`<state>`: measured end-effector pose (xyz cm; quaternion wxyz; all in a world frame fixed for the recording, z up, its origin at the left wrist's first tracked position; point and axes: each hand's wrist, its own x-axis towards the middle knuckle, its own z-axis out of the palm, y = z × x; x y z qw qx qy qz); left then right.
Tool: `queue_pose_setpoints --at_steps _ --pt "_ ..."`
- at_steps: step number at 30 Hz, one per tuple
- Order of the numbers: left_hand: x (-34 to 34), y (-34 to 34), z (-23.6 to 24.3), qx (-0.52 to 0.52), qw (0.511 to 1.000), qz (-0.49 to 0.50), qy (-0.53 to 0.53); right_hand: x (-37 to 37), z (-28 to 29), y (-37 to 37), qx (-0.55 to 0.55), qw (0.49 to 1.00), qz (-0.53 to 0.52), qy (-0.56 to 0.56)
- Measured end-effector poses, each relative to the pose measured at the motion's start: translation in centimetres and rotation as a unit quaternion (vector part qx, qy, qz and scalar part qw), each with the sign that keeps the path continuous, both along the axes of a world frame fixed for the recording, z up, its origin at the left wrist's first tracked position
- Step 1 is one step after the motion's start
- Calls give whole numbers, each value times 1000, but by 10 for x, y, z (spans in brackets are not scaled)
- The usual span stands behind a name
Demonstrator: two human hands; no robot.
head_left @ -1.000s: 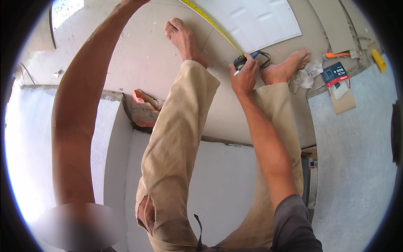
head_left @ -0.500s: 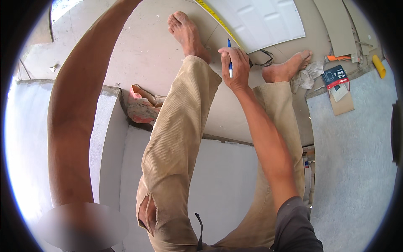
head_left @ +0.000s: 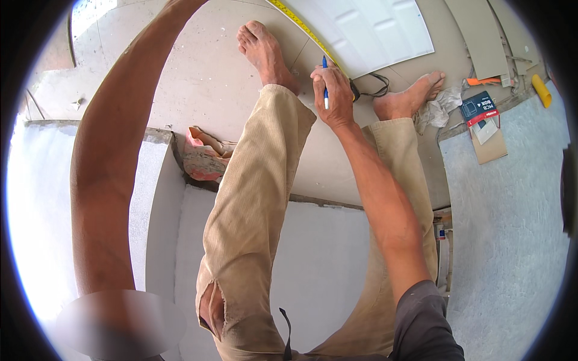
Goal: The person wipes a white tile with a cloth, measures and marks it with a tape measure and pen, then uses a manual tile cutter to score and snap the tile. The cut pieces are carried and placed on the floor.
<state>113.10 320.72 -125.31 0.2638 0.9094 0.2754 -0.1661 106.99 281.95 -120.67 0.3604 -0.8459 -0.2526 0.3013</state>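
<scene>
A yellow tape measure blade runs along the near edge of a white ribbed panel at the top. My right hand is closed round a blue-and-white pen, its blue end pointing away toward the blade. Beside that hand, the dark tape measure case shows only in part, with a black strap trailing right. Whether my fingers also grip the case is hidden. My left arm stretches up past the top edge, so the left hand is out of sight.
My bare feet stand on the tiled floor. Crumpled paper, a dark-and-red box, an orange-handled tool and a yellow tube lie at the right. Flat strips lie beyond. A torn bag sits left of my leg.
The view has shifted slightly. My right hand has turned a little, leaving more of the tape measure case visible; it still holds the pen.
</scene>
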Motion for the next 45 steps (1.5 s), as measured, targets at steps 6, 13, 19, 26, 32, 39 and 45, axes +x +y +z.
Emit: queue_pose_setpoints --at_steps 6,13,19,26,32,39,45 --pt "-1 -2 1 24 1000 -2 -4 0 4 0 -17 1000 -13 21" --pt "0 -2 1 33 999 -13 -1 1 3 1 -20 1000 -2 -1" --pt "-5 -2 -5 25 999 -25 -23 0 2 0 -36 999 -3 -3" --pt "-8 6 -9 49 998 -21 -16 0 2 4 -27 1000 -1 -8" --pt "-4 -1 -5 34 999 -25 -29 1 2 2 -34 999 -1 -12" --pt "-8 4 -8 29 999 -29 -34 2 5 4 -31 999 -5 -9" --pt "-3 -1 -9 33 998 -38 -34 4 5 1 -40 998 30 -25"
